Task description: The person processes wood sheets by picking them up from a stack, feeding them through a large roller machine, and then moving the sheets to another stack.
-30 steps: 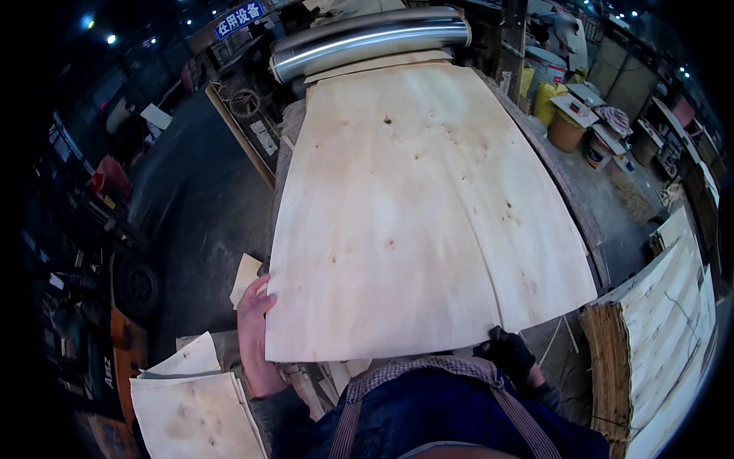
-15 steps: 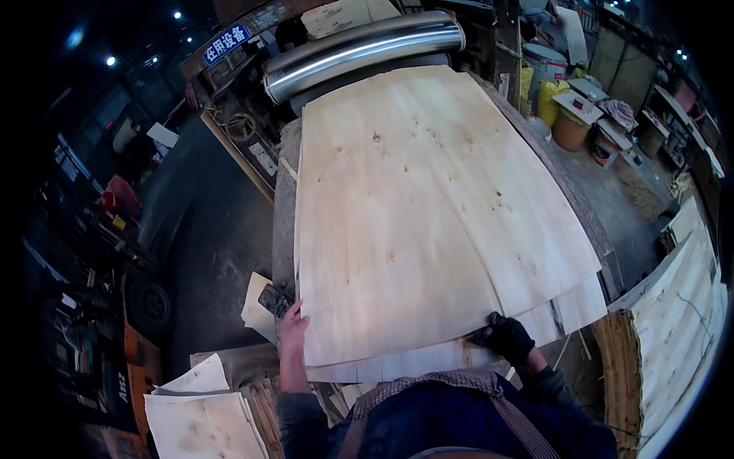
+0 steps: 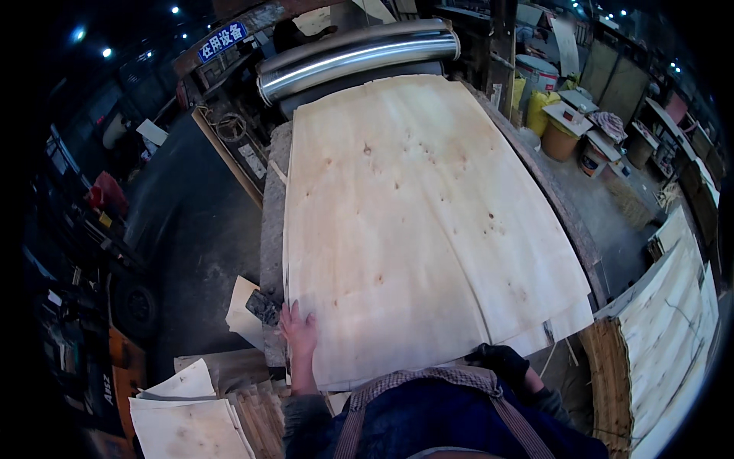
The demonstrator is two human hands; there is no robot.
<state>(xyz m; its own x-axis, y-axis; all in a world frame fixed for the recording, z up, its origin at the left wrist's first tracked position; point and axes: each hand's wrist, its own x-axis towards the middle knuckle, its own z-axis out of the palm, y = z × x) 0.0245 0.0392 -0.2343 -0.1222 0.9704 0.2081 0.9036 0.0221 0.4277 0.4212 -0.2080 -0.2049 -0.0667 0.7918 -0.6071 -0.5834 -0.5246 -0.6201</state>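
Head view: pale knotty wood-veneer sheet lies across frame centre, below silver metal roller at top. Bare left hand, fingers spread, rests at sheet's lower-left edge; black-gloved right hand at bottom edge, grip unclear. Step seems aligning; next move calls for even handling.

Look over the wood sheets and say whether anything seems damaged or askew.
Yes. A long line, perhaps a split or crease, runs up the top sheet from its near edge, close to the gloved right hand, breaking its surface. The sheet beneath sticks out at the lower right, so their edges are misaligned.
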